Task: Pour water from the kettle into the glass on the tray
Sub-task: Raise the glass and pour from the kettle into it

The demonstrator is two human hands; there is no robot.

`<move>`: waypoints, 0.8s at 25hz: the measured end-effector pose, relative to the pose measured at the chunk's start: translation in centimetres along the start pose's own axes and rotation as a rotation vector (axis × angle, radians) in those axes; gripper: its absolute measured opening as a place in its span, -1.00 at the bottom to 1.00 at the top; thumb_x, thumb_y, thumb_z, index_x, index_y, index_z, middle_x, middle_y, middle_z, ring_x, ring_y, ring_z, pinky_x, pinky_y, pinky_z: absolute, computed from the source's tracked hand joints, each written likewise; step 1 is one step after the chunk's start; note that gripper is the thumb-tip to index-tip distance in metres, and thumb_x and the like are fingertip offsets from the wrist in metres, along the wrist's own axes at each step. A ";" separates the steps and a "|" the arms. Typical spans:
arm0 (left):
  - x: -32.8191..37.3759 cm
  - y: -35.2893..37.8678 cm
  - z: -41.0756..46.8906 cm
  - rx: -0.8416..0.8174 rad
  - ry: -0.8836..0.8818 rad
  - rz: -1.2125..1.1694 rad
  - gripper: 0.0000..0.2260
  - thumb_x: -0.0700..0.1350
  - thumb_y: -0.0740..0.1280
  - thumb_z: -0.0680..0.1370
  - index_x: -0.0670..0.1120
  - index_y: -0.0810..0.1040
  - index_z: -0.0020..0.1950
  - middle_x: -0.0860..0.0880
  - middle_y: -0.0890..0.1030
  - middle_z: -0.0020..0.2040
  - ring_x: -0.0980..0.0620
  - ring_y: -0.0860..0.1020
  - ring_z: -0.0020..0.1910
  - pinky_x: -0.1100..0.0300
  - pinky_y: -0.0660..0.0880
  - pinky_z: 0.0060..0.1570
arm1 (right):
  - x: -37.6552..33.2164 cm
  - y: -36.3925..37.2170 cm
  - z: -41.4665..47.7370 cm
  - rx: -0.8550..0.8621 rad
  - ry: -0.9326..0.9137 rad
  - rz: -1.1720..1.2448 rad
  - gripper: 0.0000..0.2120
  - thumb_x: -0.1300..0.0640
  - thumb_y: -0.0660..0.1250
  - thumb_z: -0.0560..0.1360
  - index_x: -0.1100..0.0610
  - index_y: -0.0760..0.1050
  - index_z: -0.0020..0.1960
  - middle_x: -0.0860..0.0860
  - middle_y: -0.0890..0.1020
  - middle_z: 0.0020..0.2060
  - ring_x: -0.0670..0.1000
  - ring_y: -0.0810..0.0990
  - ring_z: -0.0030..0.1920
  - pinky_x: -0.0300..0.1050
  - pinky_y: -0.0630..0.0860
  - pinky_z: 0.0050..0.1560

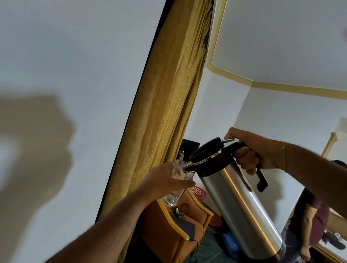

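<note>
The steel kettle (239,210), with its black lid and black handle, is tilted to the left in mid-air. My right hand (254,151) grips its handle. Its spout rests over the rim of a clear glass (176,186), which my left hand (164,181) holds raised in the air at centre frame. I cannot tell whether water is flowing. No tray is in view.
An orange armchair (172,230) with a yellow wooden frame stands below the glass, with cables and a dark cloth on its seat. A gold curtain (166,109) hangs behind. Another person (305,222) stands at the right beside a wooden table (333,256). A red basket (198,192) sits by the wall.
</note>
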State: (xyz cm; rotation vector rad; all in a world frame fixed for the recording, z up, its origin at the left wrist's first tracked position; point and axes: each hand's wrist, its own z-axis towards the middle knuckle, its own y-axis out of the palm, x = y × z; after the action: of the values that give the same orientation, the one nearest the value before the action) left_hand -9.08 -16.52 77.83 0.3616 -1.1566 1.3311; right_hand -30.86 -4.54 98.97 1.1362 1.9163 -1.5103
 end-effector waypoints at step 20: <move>0.2 1.7 0.1 -0.057 0.057 0.042 -0.12 0.55 0.47 0.25 -0.02 0.65 0.36 0.04 0.76 0.09 0.12 0.75 0.01 0.07 0.74 0.08 | -6.5 0.0 -1.9 0.011 0.174 -0.267 -0.36 -0.29 0.18 0.63 0.03 0.21 -0.51 -0.05 0.25 -0.61 -0.04 0.19 -0.62 -0.26 0.25 -0.51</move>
State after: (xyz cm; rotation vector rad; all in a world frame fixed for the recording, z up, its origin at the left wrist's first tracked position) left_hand -10.64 -16.04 77.42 0.2580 -1.1574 1.3334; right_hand -26.96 -4.91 104.47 1.0812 2.2549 -1.6037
